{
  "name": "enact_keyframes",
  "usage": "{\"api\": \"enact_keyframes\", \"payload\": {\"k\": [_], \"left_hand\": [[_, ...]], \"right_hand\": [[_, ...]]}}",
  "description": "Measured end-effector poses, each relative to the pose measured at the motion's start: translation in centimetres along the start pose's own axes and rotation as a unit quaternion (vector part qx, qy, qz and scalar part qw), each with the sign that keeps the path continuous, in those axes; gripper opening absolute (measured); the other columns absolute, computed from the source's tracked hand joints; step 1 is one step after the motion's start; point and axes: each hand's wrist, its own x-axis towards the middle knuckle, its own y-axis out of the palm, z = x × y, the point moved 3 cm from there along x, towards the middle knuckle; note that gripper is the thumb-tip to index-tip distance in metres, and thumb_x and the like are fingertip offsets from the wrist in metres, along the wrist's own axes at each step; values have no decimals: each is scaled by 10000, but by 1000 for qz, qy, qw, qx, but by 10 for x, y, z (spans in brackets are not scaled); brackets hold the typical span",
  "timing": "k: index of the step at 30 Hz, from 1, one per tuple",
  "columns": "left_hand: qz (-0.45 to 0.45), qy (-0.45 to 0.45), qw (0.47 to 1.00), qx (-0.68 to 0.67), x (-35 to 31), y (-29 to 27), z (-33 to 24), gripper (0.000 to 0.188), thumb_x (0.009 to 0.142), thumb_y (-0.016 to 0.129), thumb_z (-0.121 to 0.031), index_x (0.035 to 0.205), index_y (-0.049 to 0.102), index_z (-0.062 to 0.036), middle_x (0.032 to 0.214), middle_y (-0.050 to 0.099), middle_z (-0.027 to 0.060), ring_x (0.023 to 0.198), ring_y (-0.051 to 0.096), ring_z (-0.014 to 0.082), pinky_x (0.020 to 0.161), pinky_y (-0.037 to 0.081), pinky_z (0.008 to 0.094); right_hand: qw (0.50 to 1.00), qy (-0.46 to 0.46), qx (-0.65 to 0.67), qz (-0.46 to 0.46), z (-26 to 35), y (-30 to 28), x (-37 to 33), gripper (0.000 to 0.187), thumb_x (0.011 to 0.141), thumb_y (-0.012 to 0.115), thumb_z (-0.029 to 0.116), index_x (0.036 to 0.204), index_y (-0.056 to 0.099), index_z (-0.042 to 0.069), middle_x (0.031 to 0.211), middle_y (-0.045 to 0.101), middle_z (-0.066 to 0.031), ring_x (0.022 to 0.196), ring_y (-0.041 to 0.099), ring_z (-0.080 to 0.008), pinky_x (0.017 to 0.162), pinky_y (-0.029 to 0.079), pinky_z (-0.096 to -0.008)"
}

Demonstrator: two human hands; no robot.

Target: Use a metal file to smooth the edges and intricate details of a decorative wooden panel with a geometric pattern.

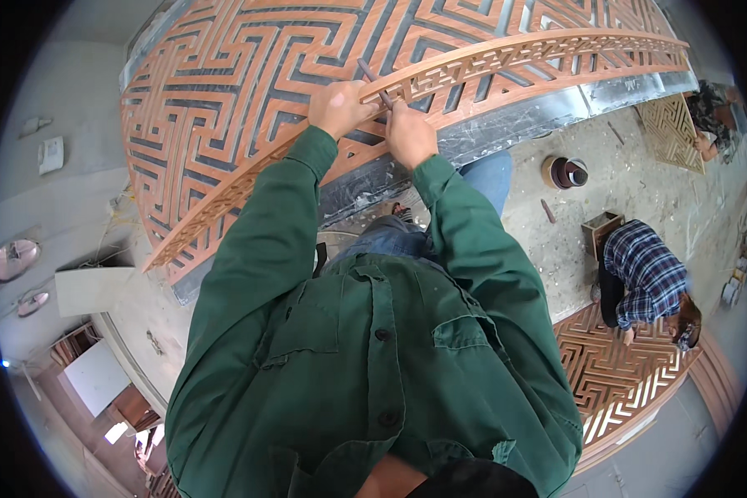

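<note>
A long wooden lattice strip (pixel 481 66), narrow and pierced with a fret pattern, stands on edge across a large reddish-brown lattice panel (pixel 249 58). My left hand (pixel 338 108) is closed round the strip, its thumb beside a slim dark stick-like tool (pixel 373 78). That tool slants across the strip, and its lower end is in the closed fingers of my right hand (pixel 411 134). Whether it is a file or a sanding stick I cannot tell. Both hands are close together on the near side of the panel.
The panel lies on a dark-sided workbench (pixel 548 106). On the floor to the right are a round container (pixel 556 172), a wooden box (pixel 599 232) and a loose stick (pixel 549 211). One person (pixel 647 270) crouches over another lattice panel (pixel 610 357); a second person (pixel 710 124) handles a lattice piece (pixel 671 129).
</note>
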Motion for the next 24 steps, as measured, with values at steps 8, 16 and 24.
{"api": "enact_keyframes", "payload": {"k": [8, 16, 24], "left_hand": [[17, 34, 997, -63, 19, 4, 24, 351, 760, 750, -369, 977, 725, -94, 846, 707, 132, 812, 671, 298, 700, 501, 428], [70, 67, 992, -82, 29, 6, 25, 399, 741, 803, -383, 969, 722, -65, 841, 707, 95, 742, 668, 244, 677, 492, 385], [119, -26, 986, -117, 46, 6, 6, 394, 721, 837, -331, 944, 724, -26, 701, 685, 62, 560, 601, 117, 521, 455, 289]], "right_hand": [[995, 40, 93, 11, -49, -19, -102, 190, 985, 475, 219, 1039, 518, 42, 795, 636, -270, 760, 614, -476, 667, 475, -563], [997, 33, 68, 1, -58, -33, -81, 212, 982, 471, 219, 952, 506, 12, 735, 643, -244, 703, 630, -451, 634, 494, -554], [993, 51, 103, 6, -59, -29, -73, 205, 983, 466, 196, 939, 497, -2, 727, 645, -232, 691, 642, -438, 623, 505, -541]]}}
